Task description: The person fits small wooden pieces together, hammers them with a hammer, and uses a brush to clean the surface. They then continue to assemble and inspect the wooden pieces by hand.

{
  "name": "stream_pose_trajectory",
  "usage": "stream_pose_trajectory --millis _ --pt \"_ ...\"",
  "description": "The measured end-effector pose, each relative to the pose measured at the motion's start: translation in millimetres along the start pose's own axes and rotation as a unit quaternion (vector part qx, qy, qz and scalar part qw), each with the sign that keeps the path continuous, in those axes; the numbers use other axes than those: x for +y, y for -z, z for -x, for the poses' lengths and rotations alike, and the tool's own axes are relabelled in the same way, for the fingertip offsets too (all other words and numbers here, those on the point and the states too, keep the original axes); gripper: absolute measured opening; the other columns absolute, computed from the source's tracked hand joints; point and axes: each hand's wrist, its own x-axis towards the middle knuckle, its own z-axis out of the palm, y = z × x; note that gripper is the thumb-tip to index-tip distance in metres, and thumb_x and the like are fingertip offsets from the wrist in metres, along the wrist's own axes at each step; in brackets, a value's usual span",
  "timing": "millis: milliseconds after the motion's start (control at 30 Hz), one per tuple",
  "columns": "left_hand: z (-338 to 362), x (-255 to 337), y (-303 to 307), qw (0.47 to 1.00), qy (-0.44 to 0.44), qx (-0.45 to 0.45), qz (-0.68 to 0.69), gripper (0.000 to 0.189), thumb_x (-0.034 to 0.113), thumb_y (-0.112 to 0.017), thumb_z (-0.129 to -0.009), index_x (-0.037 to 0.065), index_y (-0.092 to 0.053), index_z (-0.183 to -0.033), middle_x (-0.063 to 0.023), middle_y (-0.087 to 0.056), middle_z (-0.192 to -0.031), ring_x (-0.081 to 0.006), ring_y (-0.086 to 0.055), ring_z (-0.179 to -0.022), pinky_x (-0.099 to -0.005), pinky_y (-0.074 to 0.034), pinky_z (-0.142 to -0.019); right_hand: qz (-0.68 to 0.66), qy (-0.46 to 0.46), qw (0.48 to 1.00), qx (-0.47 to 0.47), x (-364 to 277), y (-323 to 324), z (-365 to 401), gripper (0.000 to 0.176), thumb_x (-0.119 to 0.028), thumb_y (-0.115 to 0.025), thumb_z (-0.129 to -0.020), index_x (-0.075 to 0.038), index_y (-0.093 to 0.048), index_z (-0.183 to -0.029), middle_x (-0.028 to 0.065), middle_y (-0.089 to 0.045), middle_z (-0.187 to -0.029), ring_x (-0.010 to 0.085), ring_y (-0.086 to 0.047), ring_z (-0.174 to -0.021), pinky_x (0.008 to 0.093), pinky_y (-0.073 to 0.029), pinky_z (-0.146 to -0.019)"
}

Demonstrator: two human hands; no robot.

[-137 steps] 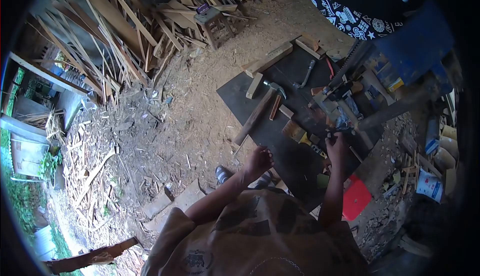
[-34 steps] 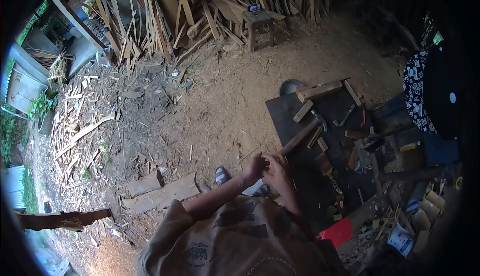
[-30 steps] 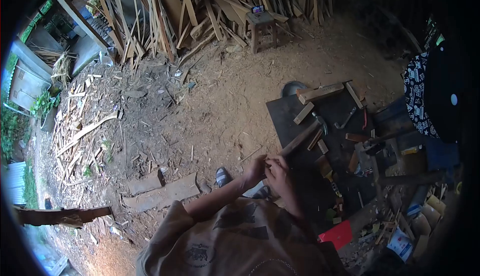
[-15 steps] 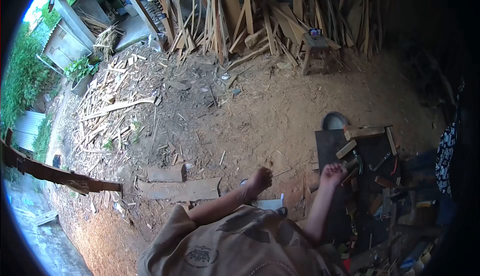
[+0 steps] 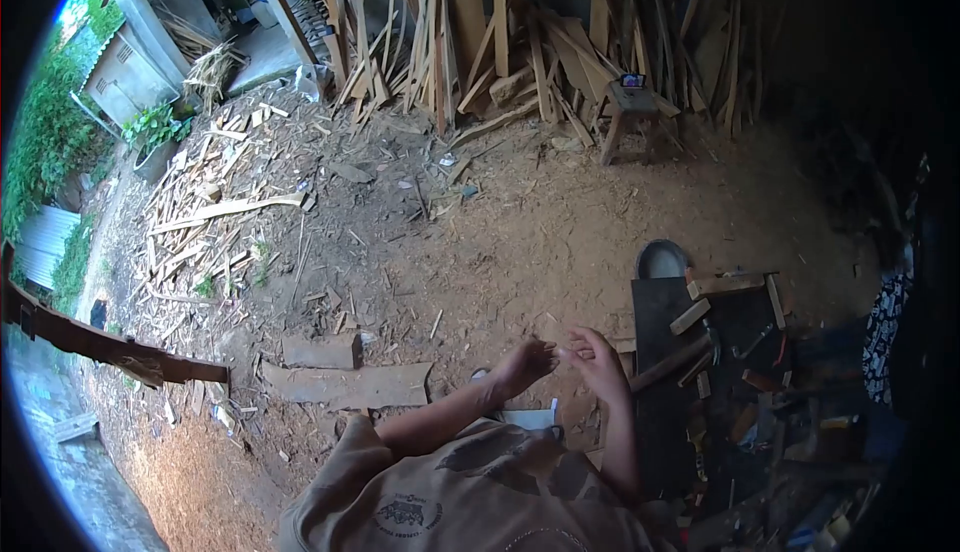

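Note:
My left hand [image 5: 525,368] is in front of my body with its fingers curled in; whatever they hold is too small to make out. Close beside it is my right hand [image 5: 600,364], its fingers apart and pointing at the left fingertips. To the right of both hands, a hammer [image 5: 668,365] rests on a dark board [image 5: 655,317], its wooden handle slanting toward my right forearm. Small wooden pieces [image 5: 690,317] and a joined wooden frame [image 5: 735,284] also lie on the board.
A round metal basin [image 5: 662,258] sits behind the board. Flat planks [image 5: 350,384] lie on the ground at left. A stool [image 5: 630,112] bearing a phone stands before leaning timber [image 5: 450,32]. Scrap wood [image 5: 215,212] is heaped farther left. Patterned cloth [image 5: 885,342] hangs at the right edge.
My right hand has moved left, away from the hammer on the board, to my left hand. My left hand has shifted slightly right. The whole view has tilted a little.

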Motion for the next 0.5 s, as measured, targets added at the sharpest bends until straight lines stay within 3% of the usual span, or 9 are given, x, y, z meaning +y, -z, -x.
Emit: stream_pose_trajectory --millis 67,100,233,333,367,467,500 --pt "-7.4 -18.6 -19.1 0.998 0.025 -0.039 -0.036 0.029 0.023 -0.050 -0.103 0.003 -0.063 -0.119 -0.0102 -0.070 -0.111 -0.0238 -0.067 -0.104 -0.0378 -0.051 -0.101 0.077 0.026 0.997 0.008 11.7 -0.6 20.8 0.049 -0.022 -0.081 -0.091 -0.004 -0.065 -0.133 0.0139 -0.069 -0.120 0.0251 -0.070 -0.101 0.0360 -0.055 -0.091" --pt "-12.7 -30.3 -27.1 0.995 0.032 -0.076 -0.054 0.030 0.022 -0.049 -0.104 0.002 -0.063 -0.121 -0.0103 -0.070 -0.112 -0.0239 -0.066 -0.107 -0.0382 -0.050 -0.104 0.045 0.052 0.998 0.014 33.6 -2.7 28.1 0.043 -0.015 -0.079 -0.089 -0.003 -0.066 -0.128 0.0147 -0.068 -0.112 0.0269 -0.070 -0.099 0.0365 -0.057 -0.087" --pt "-13.0 -65.9 -61.6 0.973 0.053 -0.178 -0.135 0.036 0.024 -0.048 -0.104 0.000 -0.062 -0.126 -0.0113 -0.070 -0.122 -0.0231 -0.066 -0.115 -0.0387 -0.046 -0.110 0.059 0.009 0.990 0.129 43.6 11.7 79.8 0.036 -0.010 -0.077 -0.088 -0.003 -0.067 -0.122 0.0136 -0.067 -0.106 0.0269 -0.071 -0.097 0.0376 -0.057 -0.081" --pt "-25.2 -93.1 -65.9 0.975 0.116 -0.172 -0.083 0.039 0.026 -0.048 -0.103 -0.001 -0.062 -0.127 -0.0120 -0.070 -0.123 -0.0237 -0.065 -0.118 -0.0400 -0.045 -0.112 0.092 -0.030 0.981 0.166 51.6 29.1 107.0 0.032 -0.011 -0.077 -0.087 -0.003 -0.067 -0.117 0.0143 -0.068 -0.102 0.0288 -0.071 -0.094 0.0382 -0.058 -0.078" --pt "-28.2 -102.1 -66.9 0.975 0.122 -0.164 -0.086 0.044 0.033 -0.046 -0.105 -0.001 -0.061 -0.129 -0.0129 -0.069 -0.127 -0.0260 -0.064 -0.121 -0.0414 -0.044 -0.114 0.068 -0.002 0.977 0.204 66.7 29.9 112.0 0.028 -0.013 -0.079 -0.087 -0.003 -0.068 -0.110 0.0147 -0.068 -0.100 0.0305 -0.072 -0.088 0.0383 -0.057 -0.077" --pt "-14.1 -107.7 -90.4 0.980 0.187 -0.071 -0.009 0.050 0.040 -0.044 -0.108 -0.002 -0.059 -0.132 -0.0139 -0.067 -0.131 -0.0281 -0.062 -0.124 -0.0425 -0.042 -0.116 0.066 0.027 0.978 0.196 87.3 45.1 123.5 0.024 -0.013 -0.080 -0.086 -0.003 -0.069 -0.105 0.0140 -0.067 -0.099 0.0282 -0.072 -0.088 0.0381 -0.057 -0.078" --pt "-14.3 -111.7 -91.6 0.980 0.185 -0.078 -0.003 0.052 0.041 -0.043 -0.108 -0.002 -0.059 -0.132 -0.0144 -0.067 -0.131 -0.0286 -0.062 -0.125 -0.0429 -0.041 -0.117 0.045 0.018 0.980 0.192 83.4 48.0 126.7 0.023 -0.013 -0.081 -0.086 -0.003 -0.069 -0.103 0.0130 -0.067 -0.099 0.0263 -0.072 -0.090 0.0373 -0.057 -0.078"
